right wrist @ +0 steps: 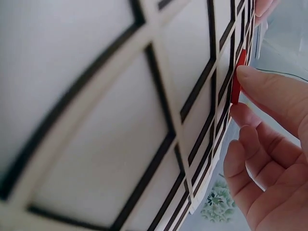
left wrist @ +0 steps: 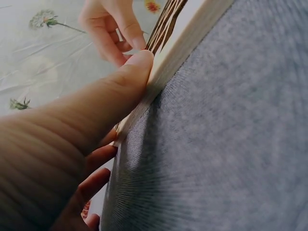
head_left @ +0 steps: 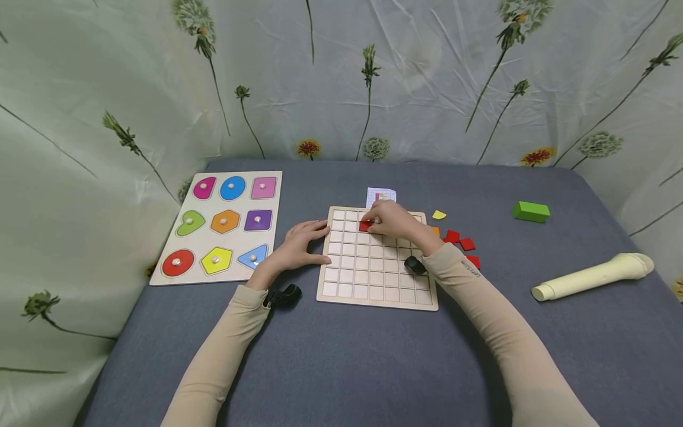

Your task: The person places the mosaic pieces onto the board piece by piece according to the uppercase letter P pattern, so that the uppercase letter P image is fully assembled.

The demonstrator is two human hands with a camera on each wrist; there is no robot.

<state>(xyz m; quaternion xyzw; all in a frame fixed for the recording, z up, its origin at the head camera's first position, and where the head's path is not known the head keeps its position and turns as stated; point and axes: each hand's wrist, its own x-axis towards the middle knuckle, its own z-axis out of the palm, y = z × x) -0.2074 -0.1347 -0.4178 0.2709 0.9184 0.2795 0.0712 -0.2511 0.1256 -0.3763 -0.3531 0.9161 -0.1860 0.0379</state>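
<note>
A square wooden grid board point(head_left: 376, 295) lies flat on the grey cloth in the head view, its cells outlined by raised strips. At its left edge, my left hand point(head_left: 299, 245) rests with thumb and fingers spread along the rim; the thumb point(left wrist: 137, 65) presses the board's side in the left wrist view. Over the upper cells, my right hand point(head_left: 397, 224) pinches a small red square tile point(head_left: 364, 226) between thumb and index finger. The right wrist view shows that red tile point(right wrist: 237, 79) right at the grid, with the other fingers loosely curled below.
Right of the board lie several red tiles point(head_left: 467, 244), an orange piece point(head_left: 436, 230) and a yellow piece point(head_left: 439, 214). A pattern card point(head_left: 381, 194) sits behind it. Left is a knobbed shape puzzle point(head_left: 213, 222); far right, a green block point(head_left: 531, 212) and a cream-coloured cylinder point(head_left: 592, 277).
</note>
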